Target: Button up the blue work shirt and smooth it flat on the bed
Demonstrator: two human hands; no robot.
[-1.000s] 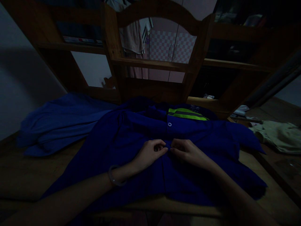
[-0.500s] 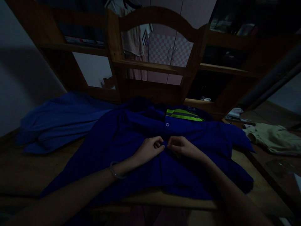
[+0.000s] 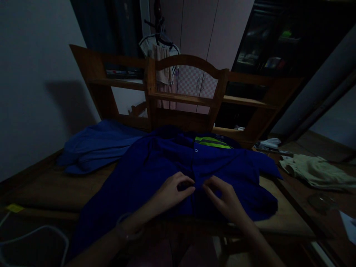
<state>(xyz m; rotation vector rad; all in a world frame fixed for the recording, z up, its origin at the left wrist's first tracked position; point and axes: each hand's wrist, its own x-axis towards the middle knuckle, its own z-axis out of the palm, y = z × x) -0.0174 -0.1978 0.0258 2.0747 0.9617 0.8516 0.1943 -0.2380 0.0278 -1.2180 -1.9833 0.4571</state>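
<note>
One left hand (image 3: 174,191) and one right hand (image 3: 225,196), fingers curled over a blue shirt (image 3: 161,163); honestly can't tell if either's pinching it. Lighter blue garment (image 3: 102,146) sits far left.

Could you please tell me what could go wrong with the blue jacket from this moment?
Part of the blue jacket hangs past the near edge of the table, so a pull there might drag it down. The light is dim, so the left hand and right hand could misjudge small details along the front.
</note>
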